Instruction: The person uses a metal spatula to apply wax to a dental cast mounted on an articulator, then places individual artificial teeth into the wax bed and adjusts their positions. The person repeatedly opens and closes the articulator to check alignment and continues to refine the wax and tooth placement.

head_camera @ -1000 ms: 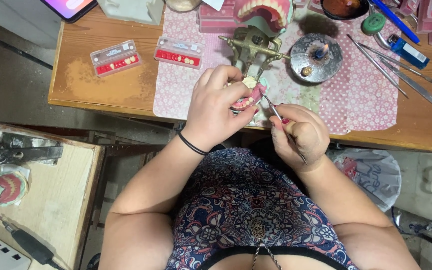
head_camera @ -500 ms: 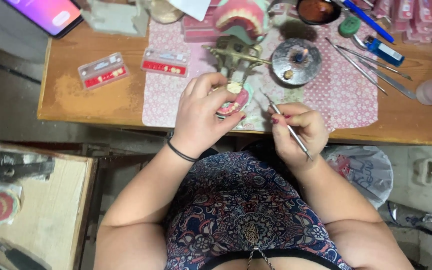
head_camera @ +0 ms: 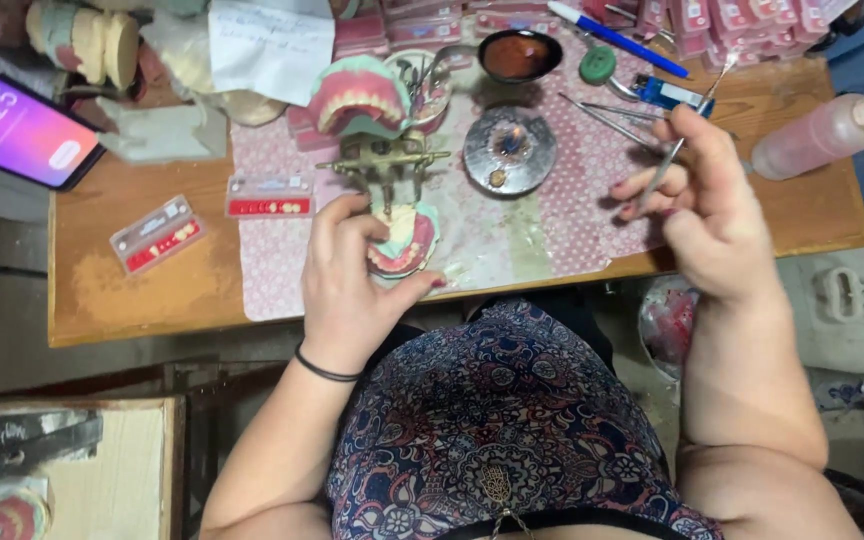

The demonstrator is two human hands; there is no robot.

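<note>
- Setting: a wooden counter (head_camera: 152,290) seen from above, partly covered by a pink dotted cloth (head_camera: 552,230) that serves as the working mat; the person sits close against its front edge.
- Left hand (head_camera: 352,285): closed around a denture model (head_camera: 402,245), pink wax gum with a row of teeth on a pale green base. Thumb and fingers pinch it from both sides, and it sits at the counter's front edge, seemingly so the tooth row faces up for inspection. A black band circles the wrist.
- Right hand (head_camera: 707,205): raised above the right part of the counter, well apart from the model, gripping a thin metal instrument (head_camera: 687,125) between thumb and fingers. The tip points up and away, towards the back of the counter.
- Just behind the model: a brass-coloured articulator frame (head_camera: 382,160) carrying a second denture set (head_camera: 357,95), kept within reach of the left hand.
- Centre of the cloth: a round metal dish (head_camera: 509,150) showing what looks like a small flame, near the instrument hand, probably for warming the tip.
- Left of the cloth: two clear tooth cards (head_camera: 157,232), lying flat, near the left hand.
- Back edge: a small dark bowl (head_camera: 519,55), a blue pen (head_camera: 617,38), spare metal tools (head_camera: 602,115).
- Far right: a plastic bottle (head_camera: 822,130) lying on its side.
- Far left: a lit phone (head_camera: 17,130), propped clear of the work.
</note>
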